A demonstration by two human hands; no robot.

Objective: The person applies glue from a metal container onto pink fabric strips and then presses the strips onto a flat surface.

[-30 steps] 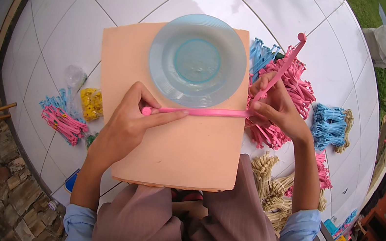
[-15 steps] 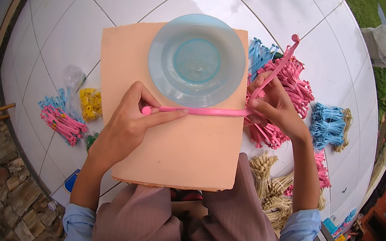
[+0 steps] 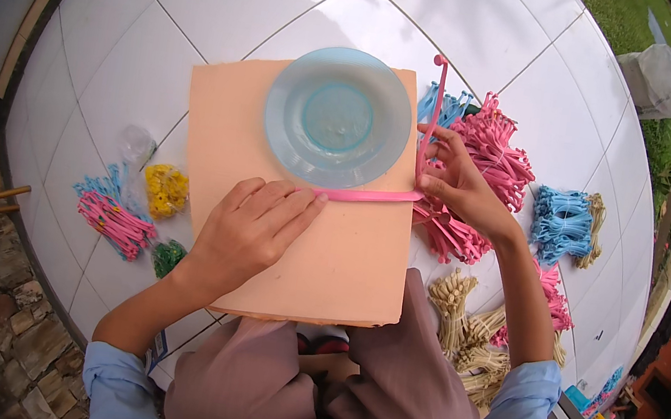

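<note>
A peach-coloured board (image 3: 327, 268) lies across my lap, with a translucent blue plate (image 3: 280, 116) on its far part. Just below the plate's near rim runs a long, flat pink strap (image 3: 371, 197). My left hand (image 3: 256, 224) is curled over the strap's left end, fingers together, hiding that end. At the board's right edge, my right hand (image 3: 461, 180) pinches the strap where it bends upward. From there, its free end rises to a small round knob and leans away from me.
Bundles of pink straps (image 3: 494, 150) and blue ones (image 3: 563, 223) lie right, with beige bundles (image 3: 477, 332) nearer. At left are a pink-and-blue bundle (image 3: 116, 217), a yellow bag of small pieces (image 3: 165, 190) and a green one (image 3: 167, 257). White tiles (image 3: 235, 7) surround them.
My left hand has closed over the strap's left knob, which showed before. The right hand has shifted slightly left, and the strap's free end now stands more upright.
</note>
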